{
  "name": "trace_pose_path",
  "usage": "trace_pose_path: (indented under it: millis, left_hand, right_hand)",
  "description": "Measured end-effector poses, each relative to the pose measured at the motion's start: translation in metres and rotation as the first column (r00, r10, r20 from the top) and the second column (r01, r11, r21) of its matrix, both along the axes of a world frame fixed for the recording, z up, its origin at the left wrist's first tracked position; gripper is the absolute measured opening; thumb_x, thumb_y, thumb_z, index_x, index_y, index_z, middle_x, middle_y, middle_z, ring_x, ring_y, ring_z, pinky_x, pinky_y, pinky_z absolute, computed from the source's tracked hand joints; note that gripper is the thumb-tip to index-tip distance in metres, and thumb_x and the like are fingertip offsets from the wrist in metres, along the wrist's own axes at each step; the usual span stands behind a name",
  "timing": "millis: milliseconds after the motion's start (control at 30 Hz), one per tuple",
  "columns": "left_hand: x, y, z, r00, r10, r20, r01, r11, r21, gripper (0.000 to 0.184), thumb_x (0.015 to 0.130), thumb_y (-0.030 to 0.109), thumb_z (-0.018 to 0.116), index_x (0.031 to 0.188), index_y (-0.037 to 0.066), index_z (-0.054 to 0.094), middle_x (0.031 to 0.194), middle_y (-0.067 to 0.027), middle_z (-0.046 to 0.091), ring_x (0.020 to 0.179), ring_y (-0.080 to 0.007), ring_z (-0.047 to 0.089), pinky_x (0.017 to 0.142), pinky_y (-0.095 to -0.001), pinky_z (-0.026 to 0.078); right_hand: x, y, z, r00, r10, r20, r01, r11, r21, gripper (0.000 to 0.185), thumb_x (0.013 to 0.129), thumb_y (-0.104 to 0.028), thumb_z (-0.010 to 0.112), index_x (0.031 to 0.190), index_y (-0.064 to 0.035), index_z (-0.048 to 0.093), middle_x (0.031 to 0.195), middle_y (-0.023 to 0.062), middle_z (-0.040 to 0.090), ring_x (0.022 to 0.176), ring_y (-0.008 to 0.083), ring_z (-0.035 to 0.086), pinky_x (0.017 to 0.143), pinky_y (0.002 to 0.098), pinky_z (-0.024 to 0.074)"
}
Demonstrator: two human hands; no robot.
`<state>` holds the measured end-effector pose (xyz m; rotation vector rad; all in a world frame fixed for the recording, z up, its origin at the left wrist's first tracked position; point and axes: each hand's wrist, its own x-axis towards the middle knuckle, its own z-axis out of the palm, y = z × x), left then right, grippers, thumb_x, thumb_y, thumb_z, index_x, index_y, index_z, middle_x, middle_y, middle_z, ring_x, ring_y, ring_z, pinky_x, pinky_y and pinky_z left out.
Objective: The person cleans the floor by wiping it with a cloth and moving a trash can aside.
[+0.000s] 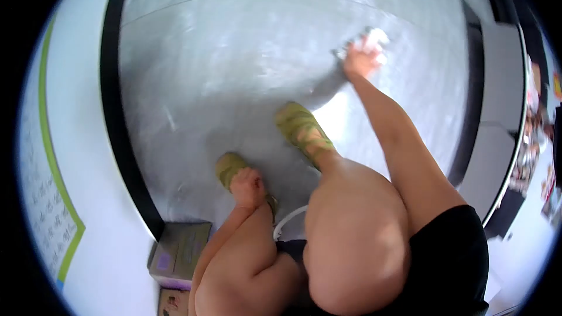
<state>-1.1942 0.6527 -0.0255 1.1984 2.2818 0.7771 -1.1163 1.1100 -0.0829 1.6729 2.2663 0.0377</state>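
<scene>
A grey floor [193, 58] spread beneath me, a box [186, 248] at its lower-left edge. My green shoes [295, 120] stood apart on it. My right hand [364, 60], arm reaching out, grasped what looked like a white cloth against the floor, ahead and right of both shoes. My left hand [247, 187] lay curled by the left shoe; I could not tell whether it held anything. Even pressure and planted feet, I judged, best served that blurred white cloth [379, 38].
</scene>
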Motion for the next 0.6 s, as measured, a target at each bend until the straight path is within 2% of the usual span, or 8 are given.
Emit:
trace_pose_path:
  millis: [33,100,167,267,433,467,533,600]
  left_hand:
    - [0.001,0.005,-0.002,1.000,-0.010,-0.020,0.010,1.000,0.006,0.014,0.062,0.001,0.060,0.066,0.011,0.052,0.071,-0.0067,0.054,0.069,-0.0293,0.055,0.058,-0.0415,0.041]
    - [0.005,0.005,0.000,0.997,-0.031,-0.065,0.032,0.999,0.011,0.013,0.063,0.001,0.060,0.065,0.011,0.052,0.071,-0.0069,0.054,0.068,-0.0297,0.055,0.058,-0.0419,0.041]
    - [0.008,0.007,-0.004,0.993,-0.037,-0.113,0.036,0.999,-0.012,0.013,0.063,0.000,0.060,0.065,0.011,0.053,0.070,-0.0070,0.054,0.068,-0.0302,0.055,0.057,-0.0426,0.041]
    - [0.019,0.012,-0.003,0.980,-0.058,-0.189,0.039,0.994,-0.102,0.010,0.067,0.003,0.060,0.064,0.010,0.055,0.069,-0.0086,0.055,0.069,-0.0319,0.056,0.059,-0.0433,0.043]
    - [0.018,0.005,-0.010,0.959,-0.125,-0.253,0.063,0.968,-0.241,0.009,0.071,0.004,0.060,0.065,0.010,0.057,0.073,-0.0067,0.057,0.070,-0.0308,0.056,0.059,-0.0440,0.044]
    - [0.017,-0.005,-0.022,0.972,-0.100,-0.212,0.034,0.956,-0.293,0.008,0.072,0.005,0.060,0.066,0.010,0.058,0.073,-0.0065,0.058,0.071,-0.0307,0.056,0.059,-0.0439,0.045]
    - [0.023,0.011,-0.001,0.929,-0.178,-0.326,0.069,0.945,-0.321,0.007,0.073,0.007,0.061,0.067,0.011,0.061,0.075,-0.0073,0.060,0.073,-0.0312,0.057,0.062,-0.0436,0.047]
    - [0.026,0.017,0.005,0.903,-0.255,-0.347,0.091,0.900,-0.425,0.007,0.073,0.008,0.062,0.067,0.011,0.062,0.077,-0.0079,0.060,0.078,-0.0309,0.057,0.065,-0.0437,0.047]
  right_hand:
    - [-0.008,-0.007,-0.027,0.965,-0.043,-0.258,0.088,0.982,0.168,0.059,0.097,-0.049,0.034,0.148,-0.0216,0.030,0.156,0.0199,0.017,0.144,0.0400,0.008,0.110,0.0668,0.0079]
    - [-0.017,-0.033,0.003,0.922,0.140,-0.361,-0.141,0.990,0.025,0.060,0.097,-0.049,0.032,0.151,-0.0249,0.021,0.157,0.0197,0.013,0.145,0.0392,0.009,0.112,0.0648,0.0060]
    - [-0.025,-0.054,0.014,0.880,0.408,-0.244,-0.438,0.895,-0.081,0.061,0.098,-0.050,0.029,0.153,-0.0282,0.013,0.160,0.0123,0.007,0.147,0.0352,0.005,0.116,0.0574,0.0054]
    - [0.016,-0.051,0.017,0.787,0.495,-0.369,-0.573,0.808,-0.137,0.061,0.099,-0.049,0.028,0.154,-0.0297,0.009,0.161,0.0082,0.003,0.148,0.0323,0.003,0.118,0.0527,0.0039]
    - [0.103,-0.049,0.018,0.926,0.139,-0.350,-0.171,0.984,-0.060,0.060,0.099,-0.046,0.033,0.153,-0.0260,0.016,0.160,0.0090,0.007,0.147,0.0321,0.005,0.117,0.0526,0.0062]
    - [0.126,-0.054,0.015,0.926,0.146,-0.348,-0.169,0.985,-0.036,0.060,0.099,-0.045,0.034,0.153,-0.0255,0.017,0.160,0.0095,0.009,0.147,0.0326,0.007,0.117,0.0529,0.0076]
    - [0.172,-0.075,0.015,0.930,0.158,-0.332,-0.163,0.987,0.015,0.061,0.098,-0.044,0.036,0.153,-0.0244,0.019,0.160,0.0105,0.011,0.147,0.0337,0.010,0.117,0.0535,0.0103]
    - [0.236,-0.112,0.017,0.895,0.282,-0.347,-0.290,0.957,0.030,0.061,0.097,-0.041,0.040,0.152,-0.0217,0.022,0.158,0.0119,0.015,0.145,0.0352,0.014,0.115,0.0552,0.0153]
